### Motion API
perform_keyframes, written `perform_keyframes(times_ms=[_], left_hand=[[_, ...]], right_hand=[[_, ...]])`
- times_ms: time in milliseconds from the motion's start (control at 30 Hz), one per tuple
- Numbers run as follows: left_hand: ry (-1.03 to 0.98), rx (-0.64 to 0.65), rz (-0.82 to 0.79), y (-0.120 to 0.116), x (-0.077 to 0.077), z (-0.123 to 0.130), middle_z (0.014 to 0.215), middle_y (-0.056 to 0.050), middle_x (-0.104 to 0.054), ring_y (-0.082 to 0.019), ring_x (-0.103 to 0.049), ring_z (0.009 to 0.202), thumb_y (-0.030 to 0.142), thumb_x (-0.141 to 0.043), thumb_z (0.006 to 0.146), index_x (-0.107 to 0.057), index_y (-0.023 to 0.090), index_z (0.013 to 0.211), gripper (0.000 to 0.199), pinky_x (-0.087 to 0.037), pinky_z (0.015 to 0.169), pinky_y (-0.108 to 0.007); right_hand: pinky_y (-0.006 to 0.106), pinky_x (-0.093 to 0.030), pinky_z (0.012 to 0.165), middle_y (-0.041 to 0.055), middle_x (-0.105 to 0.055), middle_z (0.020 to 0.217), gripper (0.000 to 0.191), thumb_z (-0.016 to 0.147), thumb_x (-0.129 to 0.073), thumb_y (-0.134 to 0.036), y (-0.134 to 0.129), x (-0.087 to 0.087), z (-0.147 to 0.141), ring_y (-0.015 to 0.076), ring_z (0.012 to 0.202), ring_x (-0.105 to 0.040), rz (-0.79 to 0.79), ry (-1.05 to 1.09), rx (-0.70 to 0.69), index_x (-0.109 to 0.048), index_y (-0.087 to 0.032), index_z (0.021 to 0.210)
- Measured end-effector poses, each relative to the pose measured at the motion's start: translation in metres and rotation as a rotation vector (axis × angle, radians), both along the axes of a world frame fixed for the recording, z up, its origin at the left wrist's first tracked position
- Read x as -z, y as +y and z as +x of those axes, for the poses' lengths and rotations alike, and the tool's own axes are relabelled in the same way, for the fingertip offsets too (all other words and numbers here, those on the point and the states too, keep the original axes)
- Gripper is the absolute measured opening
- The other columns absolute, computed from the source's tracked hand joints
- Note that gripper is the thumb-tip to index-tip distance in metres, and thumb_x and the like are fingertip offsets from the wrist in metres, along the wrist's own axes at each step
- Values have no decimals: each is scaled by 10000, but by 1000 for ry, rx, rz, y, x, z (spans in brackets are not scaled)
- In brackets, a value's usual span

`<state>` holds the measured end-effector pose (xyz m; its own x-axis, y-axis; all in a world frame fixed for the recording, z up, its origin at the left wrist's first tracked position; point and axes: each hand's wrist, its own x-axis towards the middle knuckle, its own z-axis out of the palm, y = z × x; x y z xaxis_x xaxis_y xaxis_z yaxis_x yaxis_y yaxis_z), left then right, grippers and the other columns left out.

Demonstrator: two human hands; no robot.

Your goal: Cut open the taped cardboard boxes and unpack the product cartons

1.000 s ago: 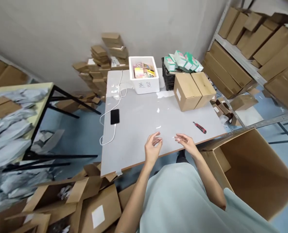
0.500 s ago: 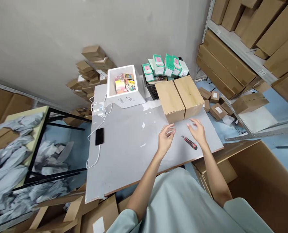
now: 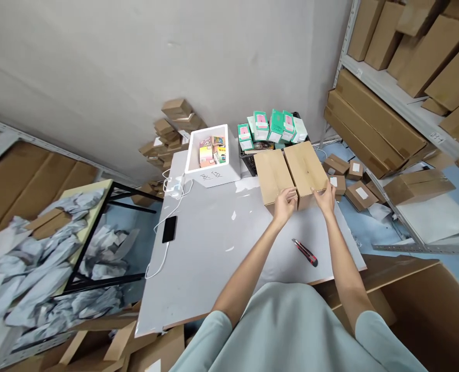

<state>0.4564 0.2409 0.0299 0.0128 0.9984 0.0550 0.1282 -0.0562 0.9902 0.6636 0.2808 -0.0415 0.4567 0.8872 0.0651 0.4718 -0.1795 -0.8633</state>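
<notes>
Two closed brown cardboard boxes stand side by side at the back right of the grey table (image 3: 206, 248). My left hand (image 3: 285, 204) is at the near end of the left box (image 3: 273, 173), close to the gap between the two, its fingers bent and apart. At the near right corner of the right box (image 3: 305, 164), my right hand (image 3: 325, 199) touches the cardboard with thumb and fingers spread. Neither hand has lifted anything. A red and black utility knife (image 3: 305, 252) lies on the table, nearer to me than the boxes.
Behind are a white foam box (image 3: 214, 175) with colourful packets and a black crate (image 3: 248, 163) of green-white boxes. A phone (image 3: 169, 229) with a white cable lies left. Shelves (image 3: 392, 88) rise at right; a large open carton (image 3: 415, 274) stands at the near right.
Both hands have moved forward, away from my body, to the near ends of the two boxes. The view has shifted, so the table sits lower in the picture.
</notes>
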Motion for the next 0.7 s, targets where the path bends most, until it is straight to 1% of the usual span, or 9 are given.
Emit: perform_keyframes(times_ms=[100, 167, 233, 300, 367, 433, 500, 600, 700], left_hand=[[10, -6, -68, 0, 13, 10, 1414, -153, -770, -272, -814, 1299, -20, -698, 916, -814, 200, 1292, 450, -646, 1202, -473], [20, 1, -126, -1, 20, 19, 1408, -166, -780, -289, -811, 1309, 32, -722, 959, -789, 186, 1378, 452, -666, 1172, -472], [33, 23, -195, -3, 25, 27, 1339, -185, -807, -302, -854, 1172, 123, -740, 1010, -727, 148, 1499, 490, -727, 1034, -469], [52, 43, -250, -7, 29, 34, 1274, -186, -825, -292, -872, 991, 199, -767, 1023, -665, 122, 1582, 573, -752, 881, -448], [72, 34, -273, -14, 31, 38, 1271, -175, -830, -271, -861, 922, 237, -819, 994, -649, 140, 1602, 639, -742, 842, -421], [87, 1, -274, -23, 35, 40, 1309, -163, -824, -253, -848, 932, 267, -861, 967, -655, 178, 1592, 664, -729, 873, -398], [92, -27, -273, -35, 39, 43, 1339, -156, -816, -232, -833, 922, 292, -865, 965, -662, 196, 1578, 653, -718, 877, -376], [92, -29, -264, -53, 44, 45, 1416, -171, -787, -196, -803, 830, 266, -830, 967, -669, 181, 1562, 622, -709, 845, -369], [80, 3, -206, -70, 41, 39, 1555, -193, -722, -180, -779, 811, 184, -803, 942, -685, 181, 1547, 617, -704, 919, -407]], right_hand=[[586, -444, 1313, 289, -525, 1694, 1066, 869, -755, -696, -4, 7, 14, 430, 1603, -507, -10, 51, -39, -462, -158, 1740], [571, -454, 1307, 281, -525, 1709, 1107, 845, -768, -710, -7, 8, 19, 423, 1613, -503, -7, 69, -50, -448, -165, 1754], [579, -453, 1306, 284, -510, 1728, 1176, 812, -784, -732, -14, 8, 20, 430, 1625, -492, -14, 88, -43, -412, -164, 1773], [588, -440, 1318, 310, -484, 1741, 1282, 770, -798, -752, -26, 9, 16, 449, 1650, -458, -21, 110, -13, -353, -117, 1791], [573, -457, 1309, 346, -451, 1745, 1381, 732, -809, -769, -41, 10, 9, 460, 1674, -416, -22, 141, 32, -298, -47, 1792], [562, -484, 1287, 366, -441, 1730, 1414, 699, -825, -786, -59, 12, 2, 466, 1675, -399, -28, 160, 93, -304, -18, 1767], [571, -478, 1288, 354, -509, 1661, 1353, 665, -842, -806, -77, 13, -5, 475, 1642, -418, -25, 160, 155, -412, -37, 1693], [617, -469, 1279, 323, -651, 1449, 1180, 624, -828, -857, -101, 8, -13, 496, 1519, -497, -10, 159, 234, -577, -77, 1473], [639, -504, 1230, 298, -689, 1332, 1045, 661, -764, -903, -130, -4, -18, 486, 1410, -559, -1, 153, 286, -596, -132, 1347]])
